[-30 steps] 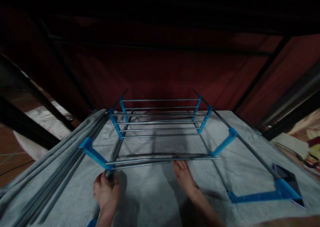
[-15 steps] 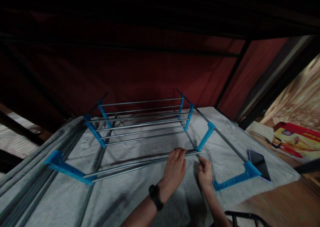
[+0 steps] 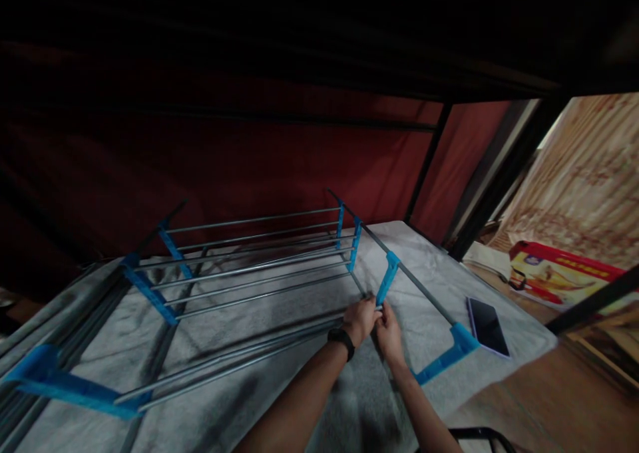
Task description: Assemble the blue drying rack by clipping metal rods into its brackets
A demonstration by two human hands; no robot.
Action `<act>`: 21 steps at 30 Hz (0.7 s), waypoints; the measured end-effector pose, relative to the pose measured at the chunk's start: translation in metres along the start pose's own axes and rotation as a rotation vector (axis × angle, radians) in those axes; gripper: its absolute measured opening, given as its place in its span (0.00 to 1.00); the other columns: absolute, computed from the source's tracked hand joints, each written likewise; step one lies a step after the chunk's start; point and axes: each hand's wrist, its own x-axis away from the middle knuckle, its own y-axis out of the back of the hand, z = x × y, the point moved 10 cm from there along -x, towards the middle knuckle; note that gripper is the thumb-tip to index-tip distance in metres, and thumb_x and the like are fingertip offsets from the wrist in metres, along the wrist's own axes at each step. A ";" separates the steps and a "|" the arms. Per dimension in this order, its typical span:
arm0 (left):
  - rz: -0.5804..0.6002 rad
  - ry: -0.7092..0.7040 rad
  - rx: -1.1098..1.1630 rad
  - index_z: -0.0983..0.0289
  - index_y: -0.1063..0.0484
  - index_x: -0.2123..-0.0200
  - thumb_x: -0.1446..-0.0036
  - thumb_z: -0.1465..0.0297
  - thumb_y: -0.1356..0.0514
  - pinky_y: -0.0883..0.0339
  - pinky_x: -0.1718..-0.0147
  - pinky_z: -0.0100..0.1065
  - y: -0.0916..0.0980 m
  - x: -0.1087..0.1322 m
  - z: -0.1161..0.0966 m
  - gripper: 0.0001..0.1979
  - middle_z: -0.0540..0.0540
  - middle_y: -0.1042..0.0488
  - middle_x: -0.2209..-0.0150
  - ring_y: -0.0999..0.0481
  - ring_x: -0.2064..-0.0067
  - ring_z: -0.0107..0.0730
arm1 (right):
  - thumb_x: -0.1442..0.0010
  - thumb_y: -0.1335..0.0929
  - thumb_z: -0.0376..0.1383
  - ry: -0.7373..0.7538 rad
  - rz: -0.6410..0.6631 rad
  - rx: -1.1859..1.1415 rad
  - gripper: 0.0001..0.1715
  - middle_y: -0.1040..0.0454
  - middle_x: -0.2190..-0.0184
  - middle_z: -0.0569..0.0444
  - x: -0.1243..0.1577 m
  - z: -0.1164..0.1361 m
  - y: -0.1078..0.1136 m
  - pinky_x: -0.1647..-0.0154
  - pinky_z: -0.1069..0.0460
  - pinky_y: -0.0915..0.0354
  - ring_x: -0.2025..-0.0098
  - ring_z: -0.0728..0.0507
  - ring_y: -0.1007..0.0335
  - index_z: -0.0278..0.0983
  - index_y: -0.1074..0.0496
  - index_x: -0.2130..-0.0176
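A rack frame of grey metal tubes (image 3: 279, 270) and blue plastic brackets lies across a light cloth. My left hand (image 3: 358, 323), with a dark band on the wrist, is closed around the right end of the loose front tubes (image 3: 239, 355). Right beside it, my right hand (image 3: 389, 338) pinches the lower end of a blue bracket (image 3: 387, 281), where the tubes meet it. My fingers hide the joint itself. At the left, the same tubes reach another blue bracket (image 3: 74, 394). One more blue bracket (image 3: 444, 362) is to the right of my right forearm.
A phone or tablet (image 3: 488, 326) lies on the cloth (image 3: 434, 400) at the right. Beyond the bed's edge are a red and yellow box (image 3: 559, 277) and a patterned curtain (image 3: 589, 180). Dark bed posts (image 3: 492, 180) and a red cloth wall (image 3: 259, 167) enclose the back.
Both hands have come together at the bracket's lower end; my right hand has taken hold there and my left has slid right along the tubes. The view has turned right.
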 end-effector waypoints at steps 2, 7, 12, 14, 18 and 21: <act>0.008 0.035 -0.020 0.61 0.26 0.45 0.31 0.56 0.47 0.28 0.53 0.39 0.002 -0.002 0.002 0.20 0.63 0.19 0.51 0.19 0.49 0.47 | 0.39 0.39 0.44 -0.070 -0.001 -0.036 0.32 0.22 0.46 0.37 -0.002 -0.003 -0.003 0.43 0.40 0.30 0.46 0.35 0.25 0.32 0.28 0.41; -0.021 0.039 -0.086 0.60 0.23 0.51 0.28 0.56 0.52 0.30 0.55 0.39 0.013 -0.007 0.000 0.22 0.62 0.18 0.53 0.18 0.51 0.46 | 0.37 0.39 0.46 -0.103 0.012 -0.098 0.29 0.19 0.53 0.40 -0.009 0.011 -0.005 0.51 0.43 0.28 0.54 0.37 0.22 0.34 0.26 0.44; 0.013 0.053 -0.124 0.59 0.23 0.50 0.28 0.59 0.51 0.32 0.55 0.38 0.014 -0.011 0.002 0.19 0.62 0.18 0.53 0.19 0.51 0.45 | 0.39 0.39 0.46 -0.123 0.033 -0.045 0.24 0.18 0.60 0.44 -0.016 0.019 -0.003 0.57 0.46 0.30 0.61 0.38 0.23 0.36 0.24 0.52; 0.022 0.056 -0.125 0.59 0.23 0.50 0.28 0.60 0.51 0.32 0.55 0.38 0.013 -0.011 0.003 0.19 0.62 0.18 0.53 0.19 0.51 0.45 | 0.39 0.39 0.45 -0.121 0.035 -0.031 0.22 0.19 0.62 0.45 -0.017 0.020 -0.003 0.58 0.46 0.31 0.62 0.38 0.24 0.36 0.24 0.56; -0.002 0.038 -0.114 0.58 0.24 0.49 0.28 0.61 0.50 0.31 0.54 0.38 0.012 -0.010 0.002 0.18 0.62 0.18 0.53 0.19 0.50 0.45 | 0.39 0.40 0.44 -0.123 0.023 -0.017 0.21 0.19 0.63 0.45 -0.016 0.019 -0.002 0.59 0.47 0.31 0.63 0.39 0.24 0.37 0.24 0.57; 0.013 0.049 -0.101 0.58 0.24 0.49 0.29 0.61 0.49 0.31 0.53 0.38 0.010 -0.009 0.003 0.16 0.61 0.18 0.51 0.19 0.49 0.44 | 0.39 0.40 0.44 -0.106 0.001 -0.017 0.22 0.19 0.61 0.45 -0.016 0.019 -0.001 0.58 0.47 0.31 0.62 0.39 0.25 0.37 0.23 0.56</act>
